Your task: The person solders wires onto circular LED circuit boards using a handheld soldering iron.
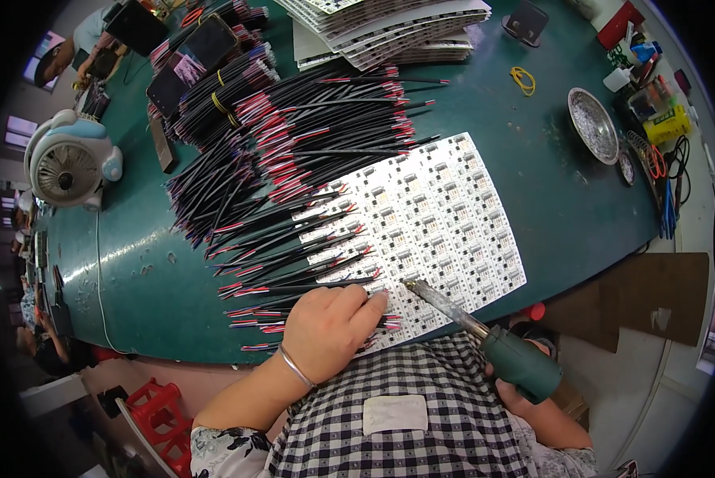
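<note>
Pressing down at the near left corner of the white circuit board [485, 239]: left hand [326, 331], fingers bent together over the cable ends; whether a lead is pinched beneath cannot be told. Right hand [513, 394], partly hidden, closed round the green handle of one soldering iron [525, 362], its tip on or just above the board, near the left fingertips.

Board: flat on the tabletop [572, 231], at the near edge before the apron; black cables [294, 288] lie across its left side.

Handling, as judged: lead flat on its pad before heat; tip brief and steady; left fingers well clear of the hot shank; neighbouring leads not dragged.

Surroundings: cable bundles [334, 119] beyond the board; stacked boards [389, 36] farther off; metal dish [592, 127] and yellow cord [522, 80] to the right; fan [67, 171] far left.

Obstructions: left hand covers part of the lowest rows; crowded cables hem the left edge, likely to snag; the iron's shank crosses the near pads.
</note>
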Demonstrator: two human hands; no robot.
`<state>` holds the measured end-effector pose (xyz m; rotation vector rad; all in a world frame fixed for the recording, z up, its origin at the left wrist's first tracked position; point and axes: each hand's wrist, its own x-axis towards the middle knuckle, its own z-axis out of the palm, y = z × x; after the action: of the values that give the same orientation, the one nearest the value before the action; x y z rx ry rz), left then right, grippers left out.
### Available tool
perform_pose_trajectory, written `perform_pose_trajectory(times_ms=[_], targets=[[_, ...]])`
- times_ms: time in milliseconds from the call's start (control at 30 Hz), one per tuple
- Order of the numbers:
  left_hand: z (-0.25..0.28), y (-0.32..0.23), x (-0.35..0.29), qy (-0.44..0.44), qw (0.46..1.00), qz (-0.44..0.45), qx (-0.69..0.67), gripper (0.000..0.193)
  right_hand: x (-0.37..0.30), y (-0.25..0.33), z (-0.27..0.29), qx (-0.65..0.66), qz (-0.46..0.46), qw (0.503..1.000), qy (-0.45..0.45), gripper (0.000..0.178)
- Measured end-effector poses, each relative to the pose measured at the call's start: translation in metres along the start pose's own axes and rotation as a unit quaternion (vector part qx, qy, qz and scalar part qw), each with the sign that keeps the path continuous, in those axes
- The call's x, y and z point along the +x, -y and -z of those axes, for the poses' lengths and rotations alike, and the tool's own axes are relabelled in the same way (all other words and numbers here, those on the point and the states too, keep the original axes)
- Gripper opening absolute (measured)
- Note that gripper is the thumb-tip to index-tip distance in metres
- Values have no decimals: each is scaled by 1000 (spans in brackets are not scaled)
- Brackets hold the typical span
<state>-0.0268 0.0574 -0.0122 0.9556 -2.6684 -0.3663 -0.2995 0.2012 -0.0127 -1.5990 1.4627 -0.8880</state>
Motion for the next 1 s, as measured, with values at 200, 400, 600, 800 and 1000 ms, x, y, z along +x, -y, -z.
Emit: perform_pose_trajectory(times_ms=[200,400,600,800,1000], targets=[[-1,-2,3,-30,1000,1,-7,31,0,0,-1,61,11,998,-24,29],[-3,-1,1,-38,999,-4,4,29,-3,0,-2,38,-1,999,-16,24],[-4,0,1,-42,999,-17,15,25,-5,-2,0,-64,29,997,19,22],[-5,1,1,-45,999,-16,5,26,-7,-1,0,-77,24,996,23,21],[-5,0,1,-43,999,-16,1,27,-1,9,-3,21,-80,997,1,17]])
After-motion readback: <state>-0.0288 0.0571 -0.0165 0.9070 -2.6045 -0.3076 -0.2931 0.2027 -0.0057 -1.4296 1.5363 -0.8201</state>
